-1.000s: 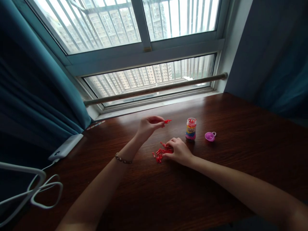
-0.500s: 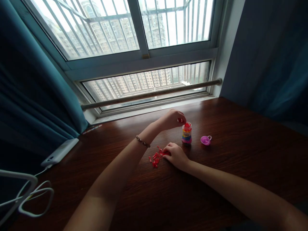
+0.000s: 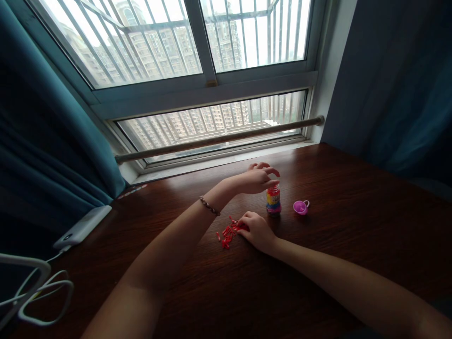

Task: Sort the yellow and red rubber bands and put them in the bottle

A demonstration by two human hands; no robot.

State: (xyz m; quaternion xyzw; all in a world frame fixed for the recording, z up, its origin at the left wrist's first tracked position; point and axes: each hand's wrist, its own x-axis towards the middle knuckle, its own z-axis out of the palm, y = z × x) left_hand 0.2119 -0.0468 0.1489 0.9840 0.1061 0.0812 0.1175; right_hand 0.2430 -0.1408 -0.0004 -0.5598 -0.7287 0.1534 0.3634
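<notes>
My left hand (image 3: 257,179) hovers right over the mouth of a small clear jar (image 3: 273,201) filled with layers of coloured bits. Its fingers are stretched out and apart, and nothing shows in them. My right hand (image 3: 257,228) rests on the dark wooden table (image 3: 335,245) beside the jar. Its curled fingertips press on a small heap of red pieces (image 3: 228,232), several of which lie loose to its left. A pink lid (image 3: 300,207) lies upturned just right of the jar.
A white power bank (image 3: 81,227) with a looped white cable (image 3: 38,292) lies at the table's left edge. Teal curtains hang on both sides. A rail (image 3: 219,139) runs along the window sill behind the table.
My left hand carried a red piece from above the heap to the jar's mouth, and its fingers have spread apart there. My right hand stayed on the red heap.
</notes>
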